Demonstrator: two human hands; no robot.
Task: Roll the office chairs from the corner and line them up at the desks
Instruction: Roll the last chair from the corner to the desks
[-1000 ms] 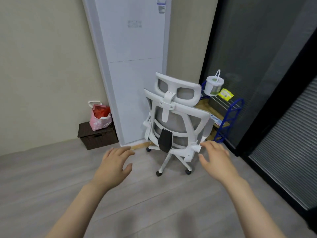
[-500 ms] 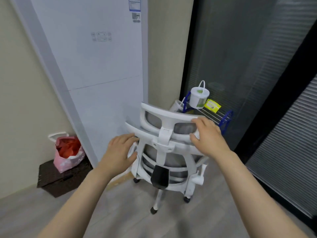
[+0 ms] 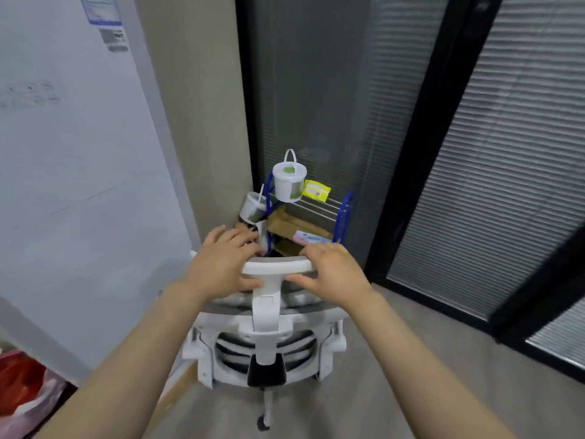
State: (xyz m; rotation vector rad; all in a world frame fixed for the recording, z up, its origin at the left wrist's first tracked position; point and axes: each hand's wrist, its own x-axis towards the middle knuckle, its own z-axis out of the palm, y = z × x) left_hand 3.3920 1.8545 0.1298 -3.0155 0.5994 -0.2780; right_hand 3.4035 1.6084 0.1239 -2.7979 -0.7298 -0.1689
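Observation:
A white office chair (image 3: pixel 265 331) with grey mesh stands in the corner, its back toward me and seen from above. My left hand (image 3: pixel 221 264) grips the left end of its headrest (image 3: pixel 274 267), fingers over the top and thumb underneath. My right hand (image 3: pixel 332 274) grips the right end the same way. One castor (image 3: pixel 262 423) shows below the seat; the rest of the base is hidden.
A tall white cabinet (image 3: pixel 79 169) stands close on the left. A blue wire rack (image 3: pixel 343 213) with white tubs (image 3: pixel 289 180) and boxes fills the corner behind the chair. Glass partitions with blinds (image 3: pixel 506 153) run along the right. A pink bag (image 3: pixel 22 394) sits lower left.
I have moved in close over the chair. Both hands shifted onto the headrest: the left came up from the backrest frame, the right slid along the headrest's right end.

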